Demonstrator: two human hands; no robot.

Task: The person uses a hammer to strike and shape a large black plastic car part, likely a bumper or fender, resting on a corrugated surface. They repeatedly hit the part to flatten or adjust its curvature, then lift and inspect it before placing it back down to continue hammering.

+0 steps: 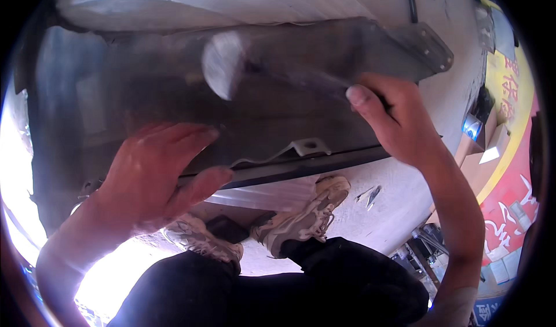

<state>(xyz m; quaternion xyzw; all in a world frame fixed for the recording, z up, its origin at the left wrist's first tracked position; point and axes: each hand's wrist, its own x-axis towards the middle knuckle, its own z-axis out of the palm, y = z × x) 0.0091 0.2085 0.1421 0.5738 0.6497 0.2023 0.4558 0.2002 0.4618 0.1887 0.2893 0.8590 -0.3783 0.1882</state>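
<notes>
Observed right hand (399,115) clenched around one end of a blurred, pale-headed tool (223,66), held over a dark panel (145,89). Found left hand (153,176) with thumb and fingers spread, at near edge; cannot tell whether touching. Noted pale shoes (298,225) beside that edge.

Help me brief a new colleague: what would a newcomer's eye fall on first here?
Probably the blurred tool, its pale, rounded head seen against the upper middle of the large dark panel, with its handle running to the right grip. Next comes the left grip, fingers spread over the panel's lower left. The yellow-and-red banner stands out at the right edge.
</notes>
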